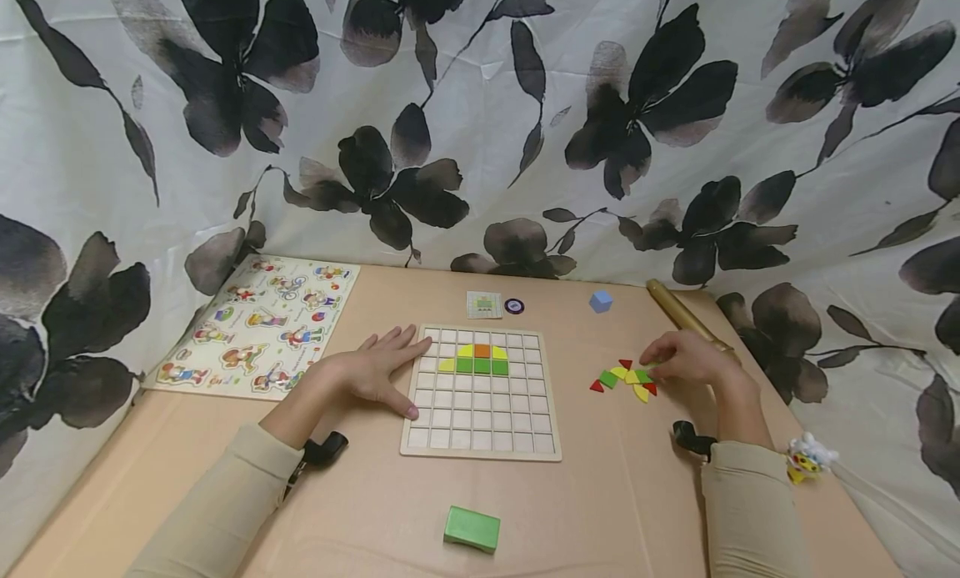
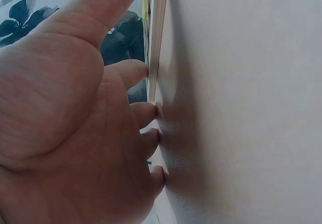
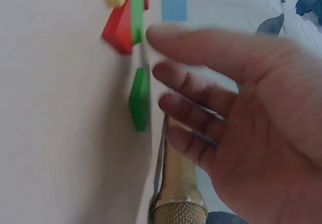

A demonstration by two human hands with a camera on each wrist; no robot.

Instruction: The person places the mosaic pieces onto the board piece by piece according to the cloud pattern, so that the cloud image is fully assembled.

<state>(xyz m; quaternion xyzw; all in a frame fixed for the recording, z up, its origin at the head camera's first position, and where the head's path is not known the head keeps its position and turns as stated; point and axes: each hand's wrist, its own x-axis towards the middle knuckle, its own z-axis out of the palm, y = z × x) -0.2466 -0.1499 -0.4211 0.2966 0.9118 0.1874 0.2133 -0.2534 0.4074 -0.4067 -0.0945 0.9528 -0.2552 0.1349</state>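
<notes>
My left hand (image 1: 375,369) lies with fingers spread at the left edge of a white grid board (image 1: 480,436); its thumb and fingertips touch the edge. On the board, yellow, orange and green pieces (image 1: 482,365) form a small dome shape. Beside a loose pile of red, green and yellow pieces (image 1: 641,377), my right hand (image 1: 686,359) hovers with loosely bent fingers. No piece shows between its fingers in the right wrist view, though the index finger is hidden there. A green piece (image 3: 139,100) lies near those fingertips.
A sticker sheet (image 1: 262,328) lies at the left. A small pattern card (image 1: 483,304), a dark round disc (image 1: 513,306) and a blue cube (image 1: 601,301) sit behind the board. Right of them lies a gold rod (image 1: 678,311). A green block (image 1: 472,530) is in front; a small toy (image 1: 808,459) stands far right.
</notes>
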